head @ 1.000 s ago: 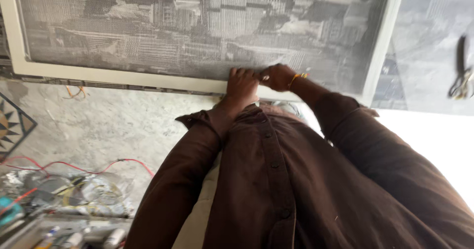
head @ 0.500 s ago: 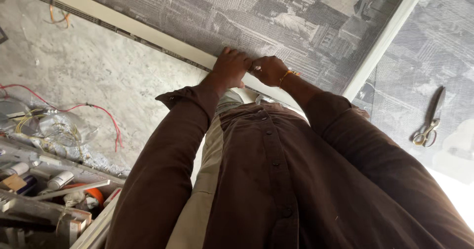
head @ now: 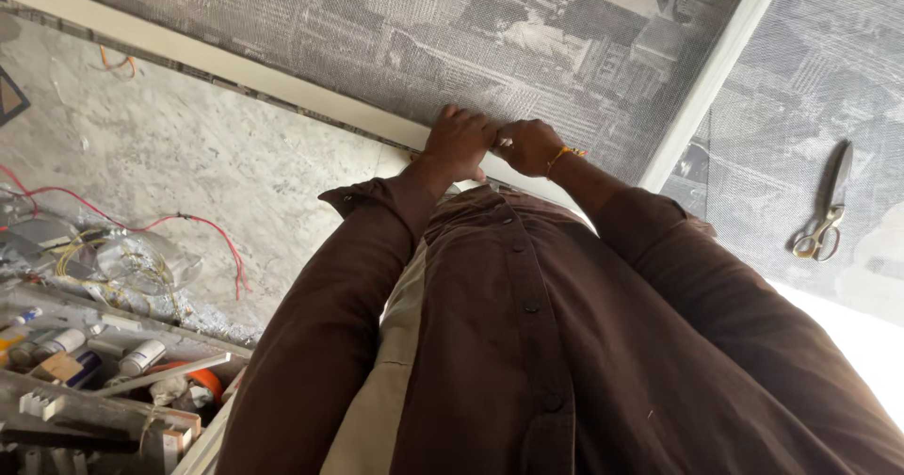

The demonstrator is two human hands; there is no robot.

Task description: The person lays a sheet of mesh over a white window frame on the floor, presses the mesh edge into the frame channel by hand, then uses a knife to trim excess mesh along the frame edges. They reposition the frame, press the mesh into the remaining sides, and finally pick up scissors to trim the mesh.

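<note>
Hands meet at the white frame of a mesh screen printed with a grey city view — I see the left hand curled with fingers pressed down on the frame's edge, the right hand touching it at 3 o'clock, closed around something too small for me to make out. Scissors lie well apart at 3 o'clock on a second mesh sheet. At 8 o'clock, red wires trail over the marble floor — near a tray of small bottles.
</note>
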